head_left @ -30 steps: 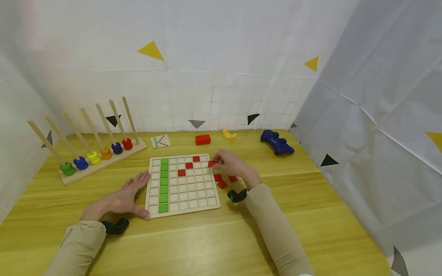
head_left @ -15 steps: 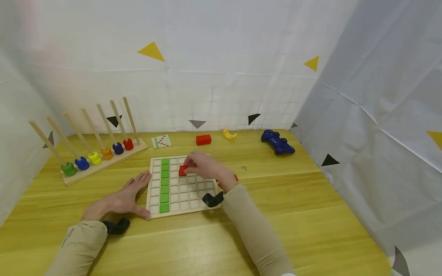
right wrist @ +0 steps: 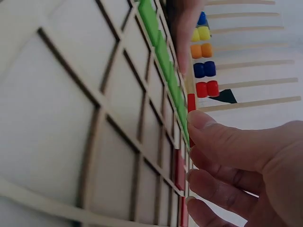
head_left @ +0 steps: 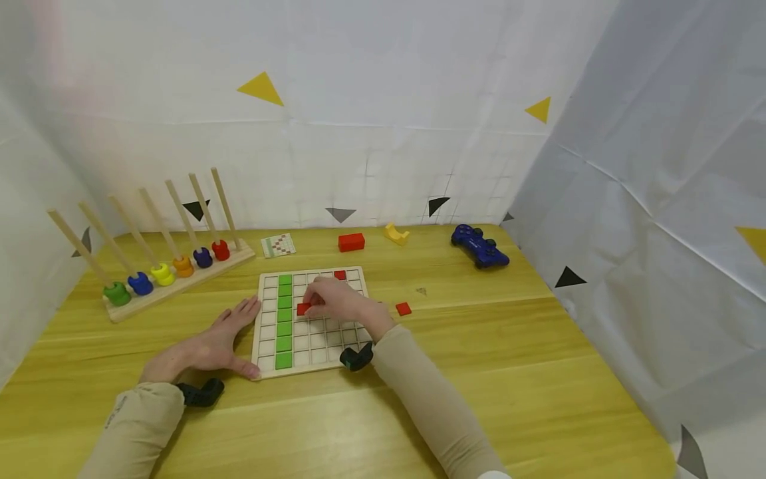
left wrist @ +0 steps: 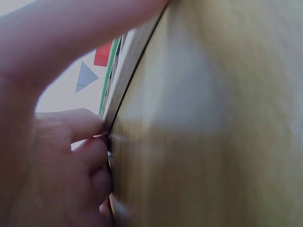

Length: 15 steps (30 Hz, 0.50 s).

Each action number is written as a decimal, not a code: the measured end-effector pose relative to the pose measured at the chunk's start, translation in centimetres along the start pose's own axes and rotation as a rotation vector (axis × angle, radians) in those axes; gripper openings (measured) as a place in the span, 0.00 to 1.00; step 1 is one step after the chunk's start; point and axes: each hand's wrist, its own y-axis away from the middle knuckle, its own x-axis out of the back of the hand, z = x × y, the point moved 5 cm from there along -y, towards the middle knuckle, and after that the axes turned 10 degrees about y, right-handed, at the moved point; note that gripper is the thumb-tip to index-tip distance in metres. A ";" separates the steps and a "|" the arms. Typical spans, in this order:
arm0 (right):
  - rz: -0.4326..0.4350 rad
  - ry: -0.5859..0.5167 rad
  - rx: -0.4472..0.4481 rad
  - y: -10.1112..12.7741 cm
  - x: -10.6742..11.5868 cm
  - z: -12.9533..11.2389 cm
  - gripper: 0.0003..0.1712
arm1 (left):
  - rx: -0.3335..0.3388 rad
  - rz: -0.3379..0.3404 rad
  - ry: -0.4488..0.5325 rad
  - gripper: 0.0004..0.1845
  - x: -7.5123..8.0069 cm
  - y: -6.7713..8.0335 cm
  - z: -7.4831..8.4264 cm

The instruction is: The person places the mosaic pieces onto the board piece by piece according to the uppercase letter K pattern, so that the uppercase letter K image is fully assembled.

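Note:
My left hand [head_left: 218, 342] lies with straight, spread fingers along the left edge of the wooden grid board [head_left: 256, 352], thumb at its near corner. In the left wrist view the fingers touch the board's edge. My right hand [head_left: 338, 303] pinches a red square tile [head_left: 302, 309] over the board, just right of a column of green tiles [head_left: 284, 329]. Thumb and fingertips hold this tile by its side in the right wrist view. Another red tile [head_left: 340, 275] sits in the far row. The right hand hides some middle cells.
One loose red tile [head_left: 403, 309] lies right of the board. Behind stand a small pattern card [head_left: 278, 245], a red block [head_left: 351, 242], a yellow curved piece [head_left: 396, 234] and a blue game controller [head_left: 480, 246]. A peg rack with coloured beads [head_left: 179, 283] stands at left.
My right hand has moved left from the board's right edge to over the grid, carrying a red tile. The left hand has stayed in place.

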 end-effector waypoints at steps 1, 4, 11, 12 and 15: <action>-0.005 0.007 -0.002 -0.1 -0.3 0.0 0.13 | 0.001 -0.001 0.000 0.72 0.0 0.0 0.0; -0.013 0.051 -0.001 -0.5 -1.0 0.0 0.13 | 0.005 -0.003 0.005 0.72 0.0 0.1 0.0; 0.009 0.090 0.030 -0.9 -1.8 0.2 0.09 | 0.000 -0.002 0.006 0.72 0.0 0.0 0.1; 0.013 0.090 0.036 -0.9 -1.8 0.1 0.08 | 0.001 -0.002 0.007 0.72 0.0 0.0 0.1; 0.021 0.093 0.057 -0.8 -1.7 0.0 0.06 | 0.002 -0.002 0.004 0.72 0.0 0.0 0.0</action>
